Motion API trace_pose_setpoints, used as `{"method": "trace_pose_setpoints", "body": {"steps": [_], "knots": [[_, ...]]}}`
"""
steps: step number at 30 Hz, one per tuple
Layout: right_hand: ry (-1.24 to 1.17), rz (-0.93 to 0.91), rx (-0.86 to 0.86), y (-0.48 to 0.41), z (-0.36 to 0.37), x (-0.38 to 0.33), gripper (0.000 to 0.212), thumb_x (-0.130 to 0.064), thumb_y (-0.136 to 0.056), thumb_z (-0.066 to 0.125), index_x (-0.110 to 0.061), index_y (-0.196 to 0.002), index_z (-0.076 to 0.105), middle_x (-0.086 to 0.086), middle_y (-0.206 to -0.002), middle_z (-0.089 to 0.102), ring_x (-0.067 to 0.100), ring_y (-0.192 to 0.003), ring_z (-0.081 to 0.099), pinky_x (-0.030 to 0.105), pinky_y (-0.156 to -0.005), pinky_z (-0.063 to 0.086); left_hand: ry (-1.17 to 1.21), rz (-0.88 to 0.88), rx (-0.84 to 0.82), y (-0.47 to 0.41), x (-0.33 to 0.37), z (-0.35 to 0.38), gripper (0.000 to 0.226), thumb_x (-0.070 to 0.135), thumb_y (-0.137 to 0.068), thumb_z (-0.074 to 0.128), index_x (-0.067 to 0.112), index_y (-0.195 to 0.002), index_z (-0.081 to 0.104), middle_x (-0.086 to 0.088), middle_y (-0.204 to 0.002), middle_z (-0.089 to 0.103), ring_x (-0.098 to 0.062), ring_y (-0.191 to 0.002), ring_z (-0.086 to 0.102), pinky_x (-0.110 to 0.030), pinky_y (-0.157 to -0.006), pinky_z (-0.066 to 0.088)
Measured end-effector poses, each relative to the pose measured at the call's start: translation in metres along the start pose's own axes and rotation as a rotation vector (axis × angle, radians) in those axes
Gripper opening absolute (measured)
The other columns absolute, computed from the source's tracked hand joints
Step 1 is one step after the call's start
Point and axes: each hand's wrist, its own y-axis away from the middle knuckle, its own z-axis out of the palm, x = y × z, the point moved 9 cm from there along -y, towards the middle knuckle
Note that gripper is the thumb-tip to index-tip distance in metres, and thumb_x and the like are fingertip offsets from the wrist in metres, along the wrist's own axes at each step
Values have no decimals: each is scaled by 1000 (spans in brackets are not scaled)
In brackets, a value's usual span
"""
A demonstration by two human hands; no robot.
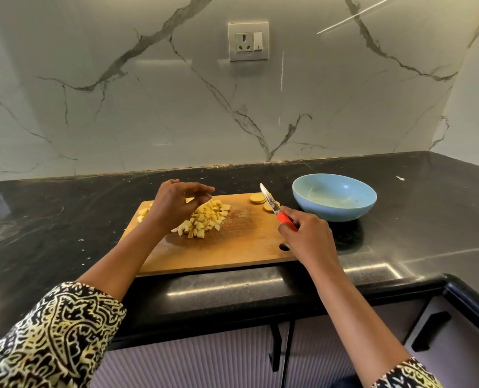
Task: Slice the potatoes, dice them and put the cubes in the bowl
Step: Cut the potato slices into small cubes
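Now your left hand hovers over the heap of pale yellow potato cubes on the wooden chopping board, grip loose and empty, likely to gather them; your right hand clasps the red-handled steel knife, blade held clear, beside the empty round light-blue bowl.

I see a matt wooden board, rough with cut marks. The knife has a shiny metal blade and a red plastic handle. The blue bowl looks smooth. The black stone countertop and marble wall are glossy.
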Motion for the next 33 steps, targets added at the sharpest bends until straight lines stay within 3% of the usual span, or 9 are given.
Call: {"method": "trace_pose_setpoints", "body": {"steps": [6,11,16,19,23,27,30,33], "knots": [[-26,36,21,-5,-9,4,39,-32,-91,60,-30,-130,59,-8,-87,66,8,-74,58,32,-79,52,52,-42,-83,1,3,6,32,9,-79,74,18,-110,70,4,-102,63,-7,-88,58,-22,-80,52],[-5,27,34,-6,-12,2,41,-32,-91,61,-29,-132,57,-5,-96,70,10,-83,62,34,-83,54,32,-91,-149,-14,19,26,27,29,-89,62,17,-113,68,2,-91,72,-8,-82,65,-32,-85,53],[-40,81,50,-5,-16,13,42,-32,-91,61,-29,-133,56,-5,-101,69,10,-89,61,29,-85,50,-235,-60,-556,-56,32,102,52,34,-90,61,22,-138,46,-2,-138,52,-18,-124,50,-34,-103,41],[-59,106,46,-6,-17,18,43,-32,-91,61,-30,-134,55,-6,-107,68,10,-95,61,30,-89,51,-231,-134,-767,-74,24,145,66,32,-89,63,22,-146,32,-5,-148,39,-23,-134,39,-36,-109,32],[-61,95,13,-6,-14,18,44,-34,-92,59,-31,-135,53,-7,-112,67,10,-100,60,32,-92,50,-56,-206,-881,-85,11,164,58,25,-86,68,18,-139,44,-3,-138,51,-22,-126,48,-34,-104,38],[-77,83,4,-7,-14,17,44,-35,-92,59,-32,-136,52,-9,-118,66,9,-106,59,33,-95,49,-30,-160,-830,-95,5,161,45,25,-83,72,18,-125,59,1,-120,61,-15,-110,56,-22,-87,44],[-70,79,0,-6,-15,16,45,-36,-92,59,-33,-137,50,-10,-120,65,9,-109,58,31,-96,48,-7,-122,-783,-99,8,156,46,28,-79,76,18,-121,60,6,-111,59,-9,-99,54,-12,-73,41],[-62,77,2,-5,-16,15,45,-36,-92,59,-33,-137,51,-8,-122,64,9,-112,57,29,-96,46,6,-89,-753,-101,12,152,47,27,-77,77,19,-119,59,8,-107,56,-8,-96,53,-11,-69,41]]}}
